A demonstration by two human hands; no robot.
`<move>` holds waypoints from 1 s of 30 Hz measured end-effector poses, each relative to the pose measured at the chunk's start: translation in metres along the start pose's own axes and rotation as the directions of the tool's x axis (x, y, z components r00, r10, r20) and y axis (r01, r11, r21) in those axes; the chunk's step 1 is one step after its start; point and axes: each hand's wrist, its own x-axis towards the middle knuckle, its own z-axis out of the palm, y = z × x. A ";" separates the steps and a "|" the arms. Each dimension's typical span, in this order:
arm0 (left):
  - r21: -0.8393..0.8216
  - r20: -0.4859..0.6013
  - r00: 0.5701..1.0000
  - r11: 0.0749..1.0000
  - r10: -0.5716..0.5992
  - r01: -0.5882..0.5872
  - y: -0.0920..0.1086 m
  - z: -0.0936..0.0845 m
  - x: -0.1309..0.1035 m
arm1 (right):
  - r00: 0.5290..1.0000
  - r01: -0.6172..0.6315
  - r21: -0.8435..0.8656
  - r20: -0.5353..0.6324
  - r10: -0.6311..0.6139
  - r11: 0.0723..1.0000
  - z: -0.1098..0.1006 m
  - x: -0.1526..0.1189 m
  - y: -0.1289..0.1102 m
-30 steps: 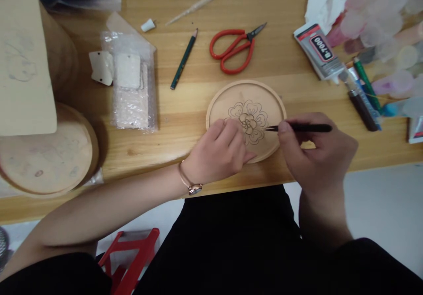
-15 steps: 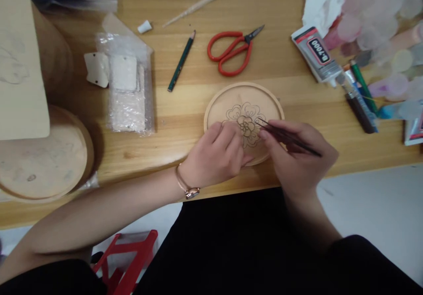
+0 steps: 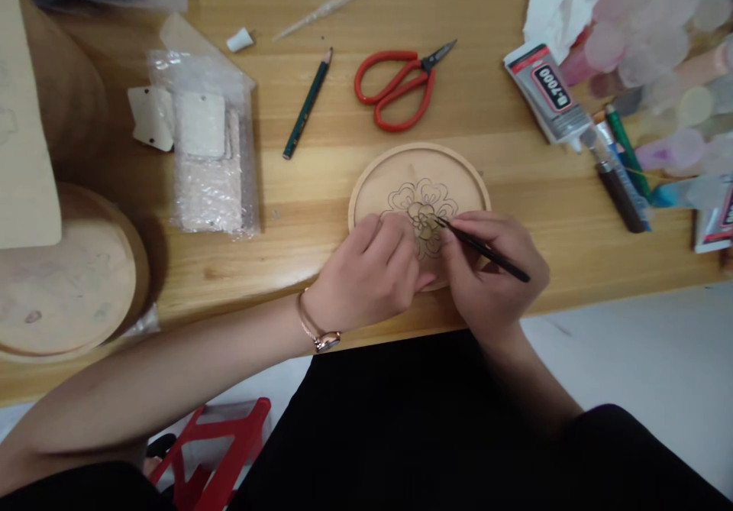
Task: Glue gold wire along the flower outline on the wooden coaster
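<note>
So the round pale-wood tray (image 3: 375, 186) sits by the table's (image 3: 303, 228) near edge, probably for easy reach. Left hand (image 3: 369, 270) is curled over it, maybe steadying; can't tell if those fingers grip anything. Right hand (image 3: 501, 274) pinches slim black tweezers (image 3: 486, 252), seemingly angled for fine control. Tray's got a raised rim and dark-outlined flower drawing (image 3: 424, 194).

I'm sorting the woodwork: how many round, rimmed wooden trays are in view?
2: the flower-drawn tray near the centre, and the left tray, partly hidden by a pale board. Others may be hidden.
</note>
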 end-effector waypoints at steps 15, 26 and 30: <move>-0.006 0.000 1.000 1.000 0.003 -0.003 0.000 0.000 0.000 | 0.993 -0.118 0.076 0.006 0.118 0.990 0.000 0.003 0.002; 0.022 0.003 1.000 1.000 -0.005 0.005 0.001 0.001 0.000 | 0.988 -0.152 0.120 0.003 0.153 0.981 0.001 0.002 0.003; 0.015 -0.001 1.000 1.000 -0.003 0.003 0.001 0.001 -0.001 | 0.985 -0.172 0.143 0.007 0.173 0.975 -0.001 0.002 0.003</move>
